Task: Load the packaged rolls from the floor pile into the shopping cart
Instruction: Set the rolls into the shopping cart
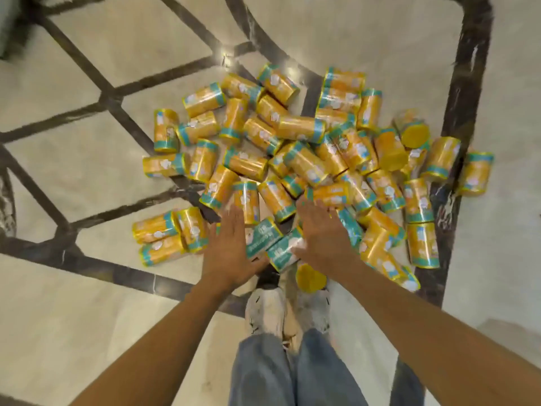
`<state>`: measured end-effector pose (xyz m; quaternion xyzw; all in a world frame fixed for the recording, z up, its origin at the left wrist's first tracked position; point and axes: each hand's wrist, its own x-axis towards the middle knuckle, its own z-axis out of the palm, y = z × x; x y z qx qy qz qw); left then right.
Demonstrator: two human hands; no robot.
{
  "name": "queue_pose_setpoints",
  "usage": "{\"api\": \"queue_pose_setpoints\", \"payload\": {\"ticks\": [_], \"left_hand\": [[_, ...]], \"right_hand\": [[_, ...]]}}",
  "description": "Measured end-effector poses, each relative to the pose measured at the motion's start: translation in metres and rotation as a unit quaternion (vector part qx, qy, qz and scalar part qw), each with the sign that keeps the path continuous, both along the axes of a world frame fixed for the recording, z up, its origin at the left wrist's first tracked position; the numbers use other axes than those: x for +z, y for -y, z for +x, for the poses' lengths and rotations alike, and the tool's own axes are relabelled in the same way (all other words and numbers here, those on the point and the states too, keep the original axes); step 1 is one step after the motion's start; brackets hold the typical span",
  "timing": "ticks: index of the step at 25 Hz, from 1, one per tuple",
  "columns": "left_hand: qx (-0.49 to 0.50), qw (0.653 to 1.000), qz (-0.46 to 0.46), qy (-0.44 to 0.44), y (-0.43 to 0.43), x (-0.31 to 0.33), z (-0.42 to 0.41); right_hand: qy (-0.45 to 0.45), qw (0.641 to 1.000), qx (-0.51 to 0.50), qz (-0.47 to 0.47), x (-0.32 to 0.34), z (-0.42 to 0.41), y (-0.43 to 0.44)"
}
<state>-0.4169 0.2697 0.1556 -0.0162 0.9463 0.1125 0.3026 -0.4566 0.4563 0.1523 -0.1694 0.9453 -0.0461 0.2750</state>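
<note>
1. Label print on the packaged rolls (307,159): blurred, unreadable.
2. The left hand (227,244) and right hand (323,230) each cover part of the rolls beneath; contact cannot be determined.
3. Both forearms and the jeans (263,373): cut off by the bottom edge.
4. The shoes (265,312): one toe partly hidden by a yellow roll end (311,278).
5. The dark object (17,39), top-left corner: blurred, cropped, unidentifiable.

A polished marble floor (87,303) with dark bands (468,83) is spreading indoors. Identical rolls (307,162) are lying heaped, suggesting a shop.
</note>
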Motion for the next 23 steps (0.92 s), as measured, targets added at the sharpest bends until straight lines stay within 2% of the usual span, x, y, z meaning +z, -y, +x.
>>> {"api": "queue_pose_setpoints", "payload": {"ticks": [4, 6, 10, 12, 15, 20, 23], "left_hand": [[0.038, 0.997, 0.03, 0.057, 0.009, -0.148, 0.016], [0.054, 0.995, 0.048, 0.065, 0.008, -0.199, 0.023], [0.052, 0.995, 0.074, -0.03, 0.001, -0.249, 0.047], [0.069, 0.993, 0.063, -0.077, -0.005, -0.257, 0.052], [0.092, 0.992, 0.045, -0.075, -0.013, -0.256, 0.045], [0.092, 0.994, 0.036, -0.052, -0.01, -0.224, 0.039], [0.118, 0.987, 0.054, -0.097, 0.0, -0.167, 0.027]], "right_hand": [[0.061, 0.99, 0.118, 0.048, -0.137, 0.002, 0.006], [0.105, 0.983, 0.142, 0.042, -0.184, 0.003, 0.004], [0.127, 0.978, 0.162, 0.031, -0.226, -0.002, -0.009], [0.115, 0.967, 0.225, 0.037, -0.235, -0.001, -0.01], [0.11, 0.948, 0.293, 0.055, -0.241, -0.004, -0.007], [0.084, 0.96, 0.265, 0.04, -0.21, -0.001, -0.003], [0.083, 0.979, 0.187, 0.01, -0.155, 0.002, -0.006]]}}
